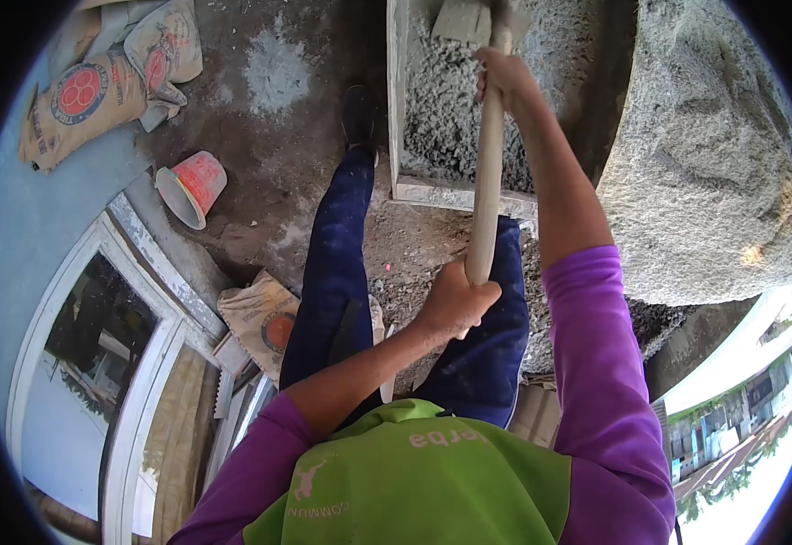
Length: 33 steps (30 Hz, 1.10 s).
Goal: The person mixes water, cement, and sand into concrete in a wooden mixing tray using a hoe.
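Both my hands grip the long wooden handle of a hoe (490,173). Lower down, near my thigh, my left hand (458,298) is closed round the handle's end. Farther up, my right hand (508,77) wraps the handle close to the head. The hoe's flat, mortar-coated blade (461,22) is at the top of the view, over wet grey mortar (446,118). That mortar lies in a shallow trough with a pale rim (455,194). Part of the hoe's head is cut off by the view's upper edge.
Cement bags (96,89) lie at upper left, with a red bucket (198,184) tipped on its side below them. Another cement bag (262,318) is beside my leg. A framed window (110,341) stands left. A large rough grey mass (700,173) rises at right.
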Motion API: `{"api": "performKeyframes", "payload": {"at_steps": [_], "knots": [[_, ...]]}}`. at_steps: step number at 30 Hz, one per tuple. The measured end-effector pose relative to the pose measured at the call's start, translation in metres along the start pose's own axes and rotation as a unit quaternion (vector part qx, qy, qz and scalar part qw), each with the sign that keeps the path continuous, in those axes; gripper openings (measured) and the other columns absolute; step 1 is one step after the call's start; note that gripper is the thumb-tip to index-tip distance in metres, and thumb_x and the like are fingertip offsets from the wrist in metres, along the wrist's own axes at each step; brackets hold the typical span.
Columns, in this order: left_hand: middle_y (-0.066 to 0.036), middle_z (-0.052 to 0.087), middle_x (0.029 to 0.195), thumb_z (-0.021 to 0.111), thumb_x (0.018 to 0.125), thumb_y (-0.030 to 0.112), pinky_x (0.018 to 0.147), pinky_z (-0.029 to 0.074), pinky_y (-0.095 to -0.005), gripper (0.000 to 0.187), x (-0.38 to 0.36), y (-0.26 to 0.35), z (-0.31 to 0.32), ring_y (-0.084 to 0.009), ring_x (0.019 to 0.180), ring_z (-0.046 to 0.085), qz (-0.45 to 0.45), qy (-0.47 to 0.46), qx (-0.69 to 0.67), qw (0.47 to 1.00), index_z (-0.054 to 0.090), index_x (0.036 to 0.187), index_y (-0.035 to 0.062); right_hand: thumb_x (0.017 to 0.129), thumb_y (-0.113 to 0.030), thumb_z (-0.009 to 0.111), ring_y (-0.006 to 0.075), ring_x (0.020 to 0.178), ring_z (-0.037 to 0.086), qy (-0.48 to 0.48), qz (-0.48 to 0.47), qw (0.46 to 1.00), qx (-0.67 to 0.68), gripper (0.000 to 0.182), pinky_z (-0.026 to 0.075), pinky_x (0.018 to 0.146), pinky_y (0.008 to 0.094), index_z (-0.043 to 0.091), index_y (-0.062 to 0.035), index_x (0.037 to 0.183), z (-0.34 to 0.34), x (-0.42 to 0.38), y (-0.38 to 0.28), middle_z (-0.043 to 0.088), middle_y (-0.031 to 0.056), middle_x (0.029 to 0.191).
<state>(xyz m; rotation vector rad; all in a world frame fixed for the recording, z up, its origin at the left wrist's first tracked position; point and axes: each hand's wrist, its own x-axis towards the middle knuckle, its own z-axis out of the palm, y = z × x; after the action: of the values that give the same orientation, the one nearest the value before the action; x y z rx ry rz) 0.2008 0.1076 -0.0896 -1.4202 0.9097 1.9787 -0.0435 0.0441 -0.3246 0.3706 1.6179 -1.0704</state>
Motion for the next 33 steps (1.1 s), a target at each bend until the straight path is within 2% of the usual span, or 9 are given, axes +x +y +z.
{"api": "performKeyframes", "payload": {"at_steps": [2,5,12,16,20,22,27,30,33], "knots": [[-0.005,0.055,0.065,0.064,0.083,0.009,0.045,0.048,-0.0315,0.014,-0.011,-0.021,0.014,-0.0140,0.048,0.056,-0.052,0.016,-0.060,0.997,0.053,0.086,0.0008,0.094,-0.021,0.067,0.0175,0.049,0.054,-0.022,0.055,0.997,-0.047,0.026,0.053,0.047,0.0368,0.055,0.0022,0.091,0.013,-0.006,0.038,0.055,0.0062,0.065],[-0.005,0.054,0.064,0.064,0.083,0.008,0.047,0.048,-0.0312,0.013,-0.028,-0.037,0.037,-0.0139,0.051,0.054,-0.070,0.041,-0.170,0.982,0.052,0.085,0.0033,0.092,-0.020,0.067,0.0180,0.047,0.053,-0.077,0.063,0.991,-0.092,0.025,0.051,0.045,0.0370,0.057,0.0025,0.090,0.031,-0.017,0.062,0.055,0.0066,0.062],[-0.006,0.055,0.068,0.063,0.084,0.007,0.047,0.049,-0.0317,0.013,-0.074,-0.038,0.082,-0.0131,0.052,0.055,-0.123,-0.011,-0.150,0.981,0.052,0.089,0.0017,0.088,-0.016,0.067,0.0207,0.048,0.055,-0.068,0.143,0.987,-0.037,0.022,0.052,0.044,0.0378,0.057,0.0029,0.083,-0.016,-0.083,0.067,0.056,0.0072,0.063],[-0.004,0.054,0.070,0.064,0.085,0.008,0.047,0.046,-0.0317,0.019,-0.112,-0.040,0.092,-0.0112,0.053,0.055,-0.096,-0.083,-0.098,0.987,0.053,0.097,-0.0017,0.093,-0.017,0.064,0.0165,0.047,0.050,-0.007,0.182,0.983,0.003,0.018,0.048,0.043,0.0342,0.055,-0.0021,0.090,-0.063,-0.135,0.058,0.051,0.0042,0.064],[-0.003,0.056,0.070,0.065,0.084,0.009,0.048,0.045,-0.0321,0.026,-0.094,-0.039,0.066,-0.0117,0.055,0.056,0.008,-0.092,0.007,0.996,0.054,0.103,-0.0047,0.092,-0.016,0.063,0.0172,0.049,0.053,0.056,0.076,0.995,0.037,0.017,0.049,0.044,0.0355,0.055,-0.0007,0.090,-0.077,-0.139,0.009,0.052,0.0062,0.066],[-0.003,0.057,0.071,0.066,0.083,0.010,0.048,0.045,-0.0323,0.029,-0.065,-0.035,0.045,-0.0122,0.056,0.056,0.105,-0.068,0.059,0.990,0.054,0.105,-0.0057,0.092,-0.017,0.064,0.0169,0.049,0.052,0.026,0.003,0.996,0.086,0.018,0.048,0.044,0.0360,0.055,-0.0013,0.091,-0.072,-0.117,-0.020,0.052,0.0061,0.066],[-0.005,0.058,0.070,0.066,0.083,0.008,0.046,0.047,-0.0317,0.022,0.016,0.031,-0.031,-0.0130,0.054,0.058,0.080,-0.080,0.060,0.992,0.053,0.096,-0.0035,0.091,-0.016,0.067,0.0190,0.052,0.055,0.009,-0.111,0.991,0.080,0.027,0.052,0.048,0.0376,0.053,0.0055,0.099,-0.013,-0.022,-0.082,0.055,0.0074,0.069],[-0.005,0.056,0.066,0.066,0.083,0.007,0.044,0.049,-0.0306,0.016,0.049,0.027,-0.059,-0.0122,0.050,0.057,0.058,-0.076,0.001,0.995,0.053,0.089,-0.0008,0.090,-0.017,0.068,0.0212,0.053,0.057,0.013,-0.080,0.995,0.051,0.031,0.053,0.047,0.0392,0.055,0.0086,0.101,0.021,0.041,-0.055,0.057,0.0094,0.069],[-0.004,0.055,0.062,0.067,0.082,0.007,0.045,0.050,-0.0314,0.013,0.045,-0.002,-0.055,-0.0121,0.048,0.056,0.008,-0.051,-0.092,0.994,0.055,0.086,0.0016,0.090,-0.021,0.070,0.0191,0.052,0.056,0.005,-0.032,0.999,-0.036,0.029,0.053,0.049,0.0383,0.057,0.0045,0.095,0.041,0.050,-0.008,0.055,0.0082,0.067]]}}
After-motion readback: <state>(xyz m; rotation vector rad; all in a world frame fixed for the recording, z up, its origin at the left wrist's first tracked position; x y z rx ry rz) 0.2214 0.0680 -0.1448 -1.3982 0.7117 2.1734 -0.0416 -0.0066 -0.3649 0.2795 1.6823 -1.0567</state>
